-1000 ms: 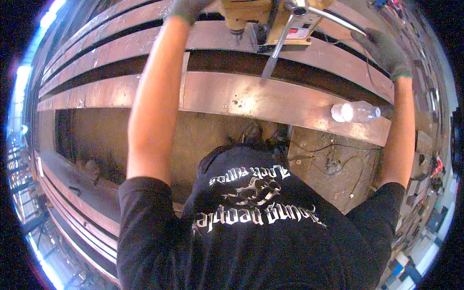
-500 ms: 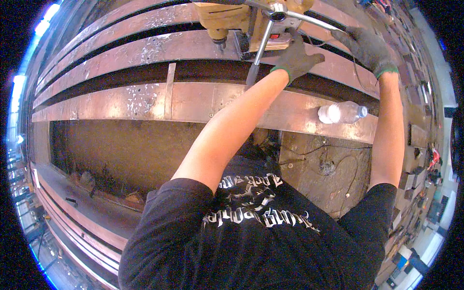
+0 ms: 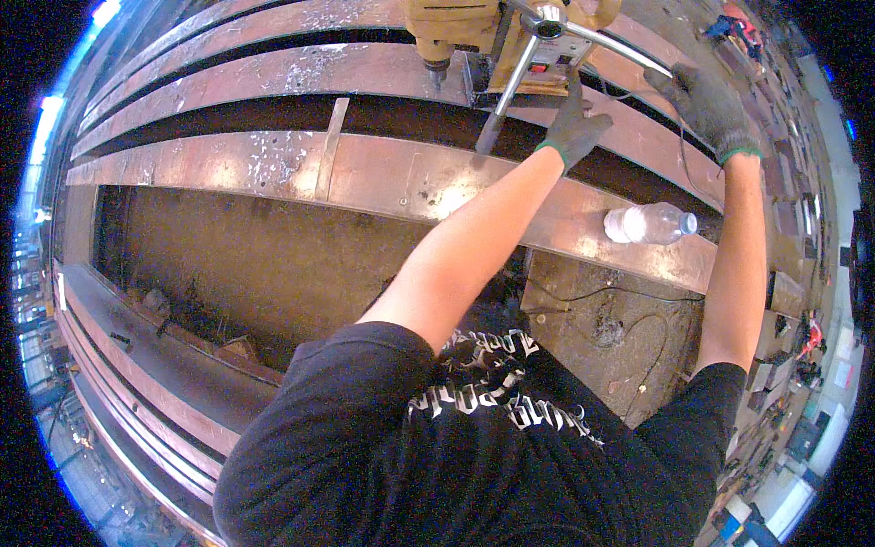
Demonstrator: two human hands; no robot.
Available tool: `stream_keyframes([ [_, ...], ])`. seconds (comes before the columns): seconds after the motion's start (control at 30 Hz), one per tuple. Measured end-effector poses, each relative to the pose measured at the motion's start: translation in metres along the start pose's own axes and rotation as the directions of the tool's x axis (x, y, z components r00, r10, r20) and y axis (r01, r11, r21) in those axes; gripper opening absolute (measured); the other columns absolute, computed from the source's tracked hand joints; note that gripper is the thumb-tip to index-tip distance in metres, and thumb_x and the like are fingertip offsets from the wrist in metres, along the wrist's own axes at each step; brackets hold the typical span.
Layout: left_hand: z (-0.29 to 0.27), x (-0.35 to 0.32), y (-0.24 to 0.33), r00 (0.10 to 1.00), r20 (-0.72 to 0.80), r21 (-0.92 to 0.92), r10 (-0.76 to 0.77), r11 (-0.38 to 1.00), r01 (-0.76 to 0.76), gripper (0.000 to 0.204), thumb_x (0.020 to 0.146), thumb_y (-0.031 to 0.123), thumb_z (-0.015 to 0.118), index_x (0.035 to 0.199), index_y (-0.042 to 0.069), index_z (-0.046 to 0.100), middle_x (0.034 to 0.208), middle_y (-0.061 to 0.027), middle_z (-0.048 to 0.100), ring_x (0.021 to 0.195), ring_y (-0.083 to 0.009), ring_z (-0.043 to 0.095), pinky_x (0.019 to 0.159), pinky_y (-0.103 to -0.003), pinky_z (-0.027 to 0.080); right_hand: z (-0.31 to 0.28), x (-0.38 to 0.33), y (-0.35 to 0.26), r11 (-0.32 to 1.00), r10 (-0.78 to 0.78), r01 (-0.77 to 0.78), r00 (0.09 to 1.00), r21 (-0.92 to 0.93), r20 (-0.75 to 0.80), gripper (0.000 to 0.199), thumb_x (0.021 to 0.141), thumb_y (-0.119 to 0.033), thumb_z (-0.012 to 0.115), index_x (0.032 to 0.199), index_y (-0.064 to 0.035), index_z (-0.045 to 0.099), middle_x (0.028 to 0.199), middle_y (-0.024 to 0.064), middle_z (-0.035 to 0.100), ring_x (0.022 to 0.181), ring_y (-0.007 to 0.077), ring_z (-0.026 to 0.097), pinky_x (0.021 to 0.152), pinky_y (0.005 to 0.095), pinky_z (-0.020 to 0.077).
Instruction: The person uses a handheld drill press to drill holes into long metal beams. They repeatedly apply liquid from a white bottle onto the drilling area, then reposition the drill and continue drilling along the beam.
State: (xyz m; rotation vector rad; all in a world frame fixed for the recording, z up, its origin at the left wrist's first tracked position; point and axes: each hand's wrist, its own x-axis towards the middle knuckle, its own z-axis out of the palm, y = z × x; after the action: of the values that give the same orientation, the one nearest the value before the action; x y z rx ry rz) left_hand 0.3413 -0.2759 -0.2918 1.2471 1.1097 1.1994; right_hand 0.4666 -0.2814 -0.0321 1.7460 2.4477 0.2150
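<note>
A yellowish magnetic drill (image 3: 456, 29) stands on a steel beam at the top of the view, its chuck (image 3: 438, 71) pointing down. Shiny spokes of its feed handle (image 3: 521, 80) spread from a round hub. My right hand (image 3: 709, 108), in a dark glove with a green cuff, has its fingers closed round the end of the right spoke. My left hand (image 3: 578, 132), gloved the same way, is just below the control panel with a red switch (image 3: 540, 68). Its index finger points up at the panel's edge and its thumb stands apart; it holds nothing.
A clear plastic bottle (image 3: 651, 223) lies on the near steel beam (image 3: 383, 187), beside my right forearm. Long parallel beams have dark gaps between them. A narrow metal strip (image 3: 334, 150) crosses one beam. A cable (image 3: 602, 292) runs over the dirty floor.
The whole view has shifted and turned slightly, so the drill appears farther right. My left index finger sits a little lower against the panel. My right hand keeps its hold on the spoke.
</note>
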Motion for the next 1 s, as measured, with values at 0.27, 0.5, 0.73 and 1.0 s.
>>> stream_keyframes([
  [0.27, -0.091, -0.154, 0.012, 0.801, 0.598, 0.158, 0.009, 0.979, -0.129, 0.071, 0.093, 0.044, 0.071, 0.146, 0.0, 0.052, 0.126, -0.0175, 0.07, 0.115, -0.0279, 0.067, 0.103, -0.039, 0.05, -0.01, -0.002, -0.001, 0.939, -0.178, 0.3, 0.843, 0.17, -0.508, 0.048, 0.099, -0.044, 0.067, 0.111, 0.0017, 0.069, 0.1, 0.0207, 0.074, 0.098, 0.034, 0.072, 0.092, 0.0427, 0.0535],
  [0.5, -0.216, -0.238, 0.023, 0.772, 0.431, 0.375, -0.468, 0.871, 0.318, 0.059, 0.097, 0.044, 0.066, 0.136, -0.001, 0.061, 0.121, -0.0146, 0.072, 0.108, -0.0203, 0.067, 0.096, -0.036, 0.053, -0.093, -0.007, -0.205, 0.626, -0.236, 0.646, 0.691, 0.438, -0.683, 0.03, 0.093, -0.029, 0.076, 0.11, -0.0036, 0.071, 0.09, 0.0071, 0.072, 0.084, 0.0224, 0.069, 0.085, 0.0359, 0.0562],
  [0.73, -0.336, -0.332, -0.068, 0.759, 0.286, 0.372, -0.585, 0.797, 0.475, 0.047, 0.102, 0.041, 0.063, 0.126, 0.001, 0.068, 0.103, -0.0069, 0.073, 0.082, -0.0141, 0.067, 0.077, -0.031, 0.055, -0.086, -0.002, -0.131, 0.257, 0.064, 0.72, 0.653, 0.645, -0.754, 0.034, 0.1, -0.031, 0.069, 0.122, -0.0046, 0.069, 0.104, 0.0138, 0.075, 0.093, 0.0243, 0.072, 0.083, 0.0352, 0.0581],
  [1.0, -0.444, -0.509, -0.194, 0.553, -0.475, -0.118, -0.684, 0.673, 0.731, 0.032, 0.099, 0.036, 0.066, 0.108, 0.006, 0.072, 0.084, -0.0004, 0.07, 0.069, -0.0104, 0.06, 0.059, -0.029, 0.046, 0.059, 0.045, -0.005, 0.416, 0.855, 0.25, 0.22, 0.874, -0.47, 0.04, 0.099, -0.035, 0.066, 0.11, 0.003, 0.057, 0.096, 0.0169, 0.069, 0.074, 0.0298, 0.07, 0.065, 0.0385, 0.0589],
])
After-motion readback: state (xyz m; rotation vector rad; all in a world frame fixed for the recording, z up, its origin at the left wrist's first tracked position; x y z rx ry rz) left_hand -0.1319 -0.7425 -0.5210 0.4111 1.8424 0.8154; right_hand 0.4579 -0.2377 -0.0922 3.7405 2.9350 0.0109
